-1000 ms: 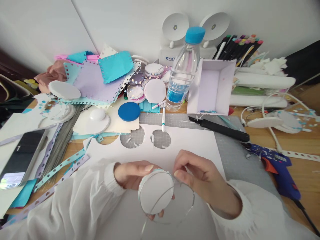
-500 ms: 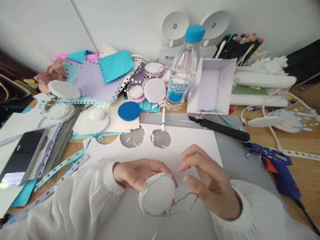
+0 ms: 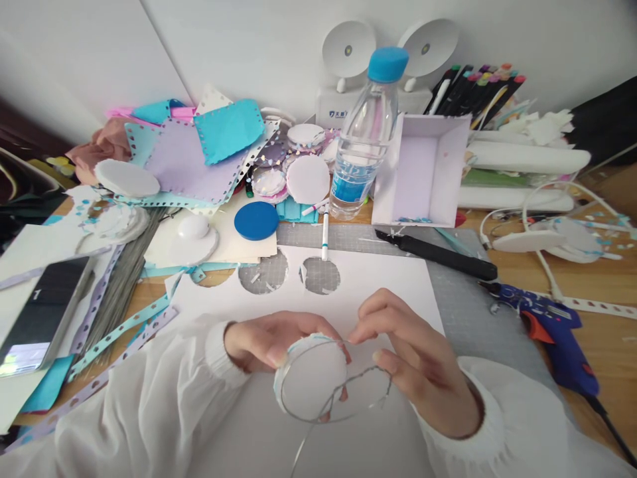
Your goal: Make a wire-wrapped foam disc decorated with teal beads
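My left hand [image 3: 283,338] is closed around the edge of a small white round paper disc [image 3: 314,380] with a pale blue-and-white side. A thin silver wire [image 3: 332,419] loops around the front of this disc, standing partly away from its lower right edge. One end trails down toward me, and a twisted part reaches right. At the disc's upper right, my right hand [image 3: 411,352] has its index fingertip on the wire loop and its thumb by the twisted part. Below both hands lies a white sheet [image 3: 388,279] with round holes cut out.
A grey cutting mat [image 3: 462,312] underlies the sheet. Behind stand a water bottle [image 3: 361,146] and an open white box [image 3: 385,176]. A black utility knife [image 3: 438,253] and a blue glue gun [image 3: 557,332] lie right. On the left are a phone [image 3: 42,318] and wires [image 3: 117,285].
The wire loop has come away from the disc's rim on the lower right and looks wider. The disc has tilted slightly, and my right thumb has moved a little to the right.
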Tool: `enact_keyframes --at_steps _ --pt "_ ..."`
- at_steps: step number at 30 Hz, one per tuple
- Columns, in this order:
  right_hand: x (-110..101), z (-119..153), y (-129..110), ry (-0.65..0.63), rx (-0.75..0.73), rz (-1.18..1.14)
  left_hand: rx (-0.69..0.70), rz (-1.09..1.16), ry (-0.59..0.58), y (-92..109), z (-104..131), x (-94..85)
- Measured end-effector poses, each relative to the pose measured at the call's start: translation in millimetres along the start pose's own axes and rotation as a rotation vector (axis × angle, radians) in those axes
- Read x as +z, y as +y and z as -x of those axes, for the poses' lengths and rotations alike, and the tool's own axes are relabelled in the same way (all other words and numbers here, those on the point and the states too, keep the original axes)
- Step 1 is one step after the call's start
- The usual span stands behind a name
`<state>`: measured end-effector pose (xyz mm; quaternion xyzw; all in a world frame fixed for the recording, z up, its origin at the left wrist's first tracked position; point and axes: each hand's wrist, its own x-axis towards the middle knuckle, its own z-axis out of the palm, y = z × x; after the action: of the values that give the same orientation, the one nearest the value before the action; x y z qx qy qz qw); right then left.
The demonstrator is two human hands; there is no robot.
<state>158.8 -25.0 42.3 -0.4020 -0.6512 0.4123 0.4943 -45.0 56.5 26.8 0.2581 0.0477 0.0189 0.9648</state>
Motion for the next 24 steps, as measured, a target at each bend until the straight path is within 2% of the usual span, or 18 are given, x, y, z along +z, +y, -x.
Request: enact_keyframes --at_steps 11,24 --pt "-0.3 1.5 -1.1 0.051 0.017 0.062 0.109 -0.051 0.109 -1.8 0.7 -2.4" --pt "-2.0 1.5 0.9 0.022 0.01 0.17 0.195 -0.164 0.158 -3.4 -1.0 -4.1"
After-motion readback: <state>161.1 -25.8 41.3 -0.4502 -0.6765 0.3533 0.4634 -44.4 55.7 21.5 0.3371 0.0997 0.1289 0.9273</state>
